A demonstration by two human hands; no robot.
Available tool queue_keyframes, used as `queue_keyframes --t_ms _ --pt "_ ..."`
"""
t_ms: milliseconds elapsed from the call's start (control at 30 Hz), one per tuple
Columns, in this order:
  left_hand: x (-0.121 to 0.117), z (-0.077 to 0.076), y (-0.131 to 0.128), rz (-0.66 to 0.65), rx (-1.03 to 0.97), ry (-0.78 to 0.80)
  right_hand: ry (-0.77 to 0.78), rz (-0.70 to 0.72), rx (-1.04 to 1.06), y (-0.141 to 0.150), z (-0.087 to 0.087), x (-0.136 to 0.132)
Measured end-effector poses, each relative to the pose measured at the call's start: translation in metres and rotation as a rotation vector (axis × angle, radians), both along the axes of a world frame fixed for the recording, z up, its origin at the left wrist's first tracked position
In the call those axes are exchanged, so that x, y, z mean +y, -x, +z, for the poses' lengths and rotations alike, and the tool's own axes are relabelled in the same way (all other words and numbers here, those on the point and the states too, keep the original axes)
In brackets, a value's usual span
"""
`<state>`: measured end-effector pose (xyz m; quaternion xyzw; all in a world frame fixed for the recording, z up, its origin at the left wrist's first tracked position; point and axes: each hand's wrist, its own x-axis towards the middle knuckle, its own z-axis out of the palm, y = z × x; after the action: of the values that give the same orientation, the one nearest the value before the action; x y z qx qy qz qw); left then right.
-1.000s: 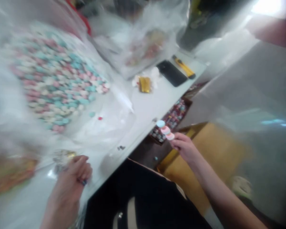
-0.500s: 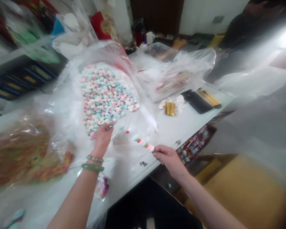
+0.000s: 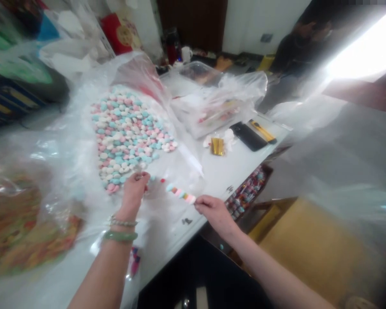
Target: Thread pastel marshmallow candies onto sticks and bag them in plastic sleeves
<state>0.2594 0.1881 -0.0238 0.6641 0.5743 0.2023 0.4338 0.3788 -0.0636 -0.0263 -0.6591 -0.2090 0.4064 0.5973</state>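
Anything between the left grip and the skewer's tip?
Only two loose sweets, lying on the plastic sheet between the left grip and the tip of the skewer in the right grip.

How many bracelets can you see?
2: a beaded bracelet and a green bangle, both on the wrist of the left hand. The right arm shows none.

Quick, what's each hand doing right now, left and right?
Left hand: closed, fingers curled; whether it holds anything cannot be told.
Right hand: closed, pinching a skewer of pastel discs.
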Motion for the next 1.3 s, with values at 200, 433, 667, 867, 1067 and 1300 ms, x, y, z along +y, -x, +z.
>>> queue_keyframes --t_ms 200,433,667,867,1067,1300 --pt "-0.006 0.005 -0.004 -0.251 0.328 -0.331 0.003 -0.057 0.051 0.007 -0.005 -0.002" --pt "-0.010 0.002 -0.003 -0.164 0.104 -0.173 0.013 -0.066 0.001 0.004 -0.007 -0.016" --pt "-0.065 0.049 0.016 -0.035 -0.681 0.740 -0.044 -0.006 -0.178 0.019 0.014 -0.016" --pt "-0.100 0.058 0.029 -0.050 -0.612 0.725 -0.047 0.031 -0.416 0.036 0.018 -0.022" --pt "-0.115 0.058 0.042 -0.019 -0.559 0.604 -0.036 0.035 -0.473 0.050 0.019 -0.030" --pt "-0.123 0.049 0.060 0.039 -0.579 0.462 0.003 0.058 -0.577 0.066 0.018 -0.030"
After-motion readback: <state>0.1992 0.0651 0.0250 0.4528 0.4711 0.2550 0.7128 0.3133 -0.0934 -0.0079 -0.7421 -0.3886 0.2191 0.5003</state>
